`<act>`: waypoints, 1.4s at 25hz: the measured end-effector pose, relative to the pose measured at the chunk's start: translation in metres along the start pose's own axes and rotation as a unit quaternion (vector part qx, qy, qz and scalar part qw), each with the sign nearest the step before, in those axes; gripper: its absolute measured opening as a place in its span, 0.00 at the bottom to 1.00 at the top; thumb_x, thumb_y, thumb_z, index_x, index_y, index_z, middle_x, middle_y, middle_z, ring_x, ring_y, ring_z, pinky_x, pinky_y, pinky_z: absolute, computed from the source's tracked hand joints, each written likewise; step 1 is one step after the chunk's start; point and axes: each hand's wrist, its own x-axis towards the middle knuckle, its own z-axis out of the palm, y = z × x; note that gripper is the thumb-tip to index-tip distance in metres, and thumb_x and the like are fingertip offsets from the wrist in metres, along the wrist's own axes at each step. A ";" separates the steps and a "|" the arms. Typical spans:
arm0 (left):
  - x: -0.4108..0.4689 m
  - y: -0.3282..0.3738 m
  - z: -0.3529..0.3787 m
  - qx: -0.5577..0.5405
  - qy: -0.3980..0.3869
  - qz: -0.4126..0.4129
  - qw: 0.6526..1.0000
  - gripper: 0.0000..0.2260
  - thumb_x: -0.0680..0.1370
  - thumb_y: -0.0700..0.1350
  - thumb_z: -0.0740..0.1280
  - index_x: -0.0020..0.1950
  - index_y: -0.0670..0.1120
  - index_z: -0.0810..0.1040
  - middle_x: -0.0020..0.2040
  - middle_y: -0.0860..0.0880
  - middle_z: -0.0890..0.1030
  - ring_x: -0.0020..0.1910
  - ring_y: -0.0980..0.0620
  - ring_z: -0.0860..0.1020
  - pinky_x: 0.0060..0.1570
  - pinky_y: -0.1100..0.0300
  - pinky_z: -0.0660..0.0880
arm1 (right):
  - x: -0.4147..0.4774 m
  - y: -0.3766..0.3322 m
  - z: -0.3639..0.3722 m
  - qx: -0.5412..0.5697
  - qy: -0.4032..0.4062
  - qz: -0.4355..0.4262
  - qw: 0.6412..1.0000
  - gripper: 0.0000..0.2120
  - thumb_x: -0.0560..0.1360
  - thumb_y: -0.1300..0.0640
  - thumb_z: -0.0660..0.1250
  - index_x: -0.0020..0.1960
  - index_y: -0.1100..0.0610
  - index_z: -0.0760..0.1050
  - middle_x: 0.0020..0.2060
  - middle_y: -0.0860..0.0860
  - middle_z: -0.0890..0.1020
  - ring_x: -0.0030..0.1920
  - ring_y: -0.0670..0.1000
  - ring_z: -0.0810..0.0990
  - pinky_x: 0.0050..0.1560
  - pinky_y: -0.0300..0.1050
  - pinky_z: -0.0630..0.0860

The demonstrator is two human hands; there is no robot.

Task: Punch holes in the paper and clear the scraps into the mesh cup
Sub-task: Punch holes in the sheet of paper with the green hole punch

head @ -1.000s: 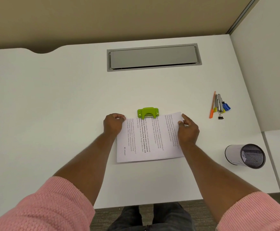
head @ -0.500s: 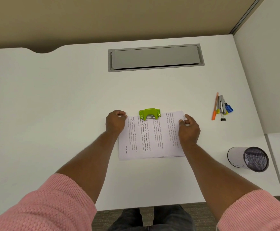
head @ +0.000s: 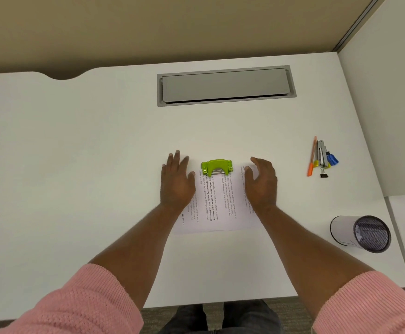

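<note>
A printed sheet of paper (head: 217, 203) lies flat on the white desk, its far edge tucked into a small green hole punch (head: 216, 167). My left hand (head: 176, 182) is open with fingers spread, over the paper's left edge and left of the punch. My right hand (head: 260, 182) is open and slightly curled over the paper's right edge, right of the punch. Neither hand holds anything. The mesh cup (head: 361, 233) lies on its side at the right, its mouth facing right, with paper inside its wall.
An orange pen (head: 312, 156), a stapler (head: 322, 154), a blue clip (head: 332, 159) and a black binder clip (head: 324, 175) lie together at the right. A grey cable hatch (head: 225, 86) sits in the desk at the back. A partition wall (head: 384, 104) rises on the right.
Both hands have let go of the paper's top corners and opened, lifting forward beside the punch. The paper stays in the punch.
</note>
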 end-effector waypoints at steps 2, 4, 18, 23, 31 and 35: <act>-0.013 -0.001 0.010 0.043 -0.027 0.042 0.998 0.26 0.85 0.48 0.59 0.81 0.42 0.62 0.84 0.43 0.54 0.84 0.43 0.50 0.81 0.42 0.50 | 0.006 -0.012 0.011 -0.009 -0.029 -0.041 0.999 0.16 0.81 0.57 0.66 0.68 0.57 0.77 0.65 0.52 0.79 0.69 0.54 0.75 0.72 0.51 0.68; -0.023 -0.006 0.019 0.076 -0.046 0.065 0.994 0.28 0.85 0.53 0.56 0.83 0.42 0.56 0.84 0.43 0.50 0.84 0.45 0.46 0.81 0.43 0.47 | 0.016 -0.025 0.024 -0.026 -0.055 -0.081 0.995 0.17 0.81 0.57 0.65 0.69 0.57 0.76 0.67 0.52 0.79 0.69 0.54 0.74 0.73 0.48 0.65; -0.031 -0.022 0.056 0.121 -0.038 0.096 0.987 0.33 0.85 0.60 0.49 0.83 0.40 0.51 0.84 0.43 0.50 0.84 0.46 0.45 0.82 0.44 0.46 | 0.079 -0.070 0.096 -0.271 -0.119 -0.168 0.940 0.30 0.85 0.40 0.49 0.79 0.57 0.63 0.79 0.56 0.64 0.80 0.57 0.60 0.79 0.64 0.54; -0.031 -0.023 0.057 0.113 -0.032 0.099 0.988 0.33 0.85 0.60 0.50 0.83 0.40 0.51 0.84 0.42 0.50 0.84 0.46 0.46 0.82 0.43 0.48 | 0.084 -0.066 0.103 -0.314 -0.133 -0.166 0.925 0.30 0.84 0.39 0.47 0.79 0.56 0.63 0.79 0.56 0.64 0.80 0.58 0.60 0.78 0.67 0.53; -0.030 -0.025 0.059 0.103 -0.023 0.103 0.989 0.33 0.85 0.59 0.51 0.83 0.40 0.51 0.84 0.43 0.51 0.84 0.46 0.47 0.81 0.42 0.50 | 0.090 -0.062 0.114 -0.364 -0.149 -0.181 0.901 0.32 0.85 0.39 0.45 0.81 0.57 0.58 0.81 0.57 0.60 0.81 0.59 0.58 0.78 0.70 0.52; -0.031 -0.025 0.060 0.100 -0.026 0.102 0.989 0.33 0.85 0.59 0.52 0.83 0.40 0.51 0.84 0.43 0.50 0.84 0.46 0.47 0.81 0.42 0.50 | 0.091 -0.060 0.115 -0.365 -0.148 -0.180 0.901 0.32 0.85 0.39 0.44 0.82 0.57 0.55 0.82 0.57 0.58 0.81 0.59 0.57 0.78 0.70 0.51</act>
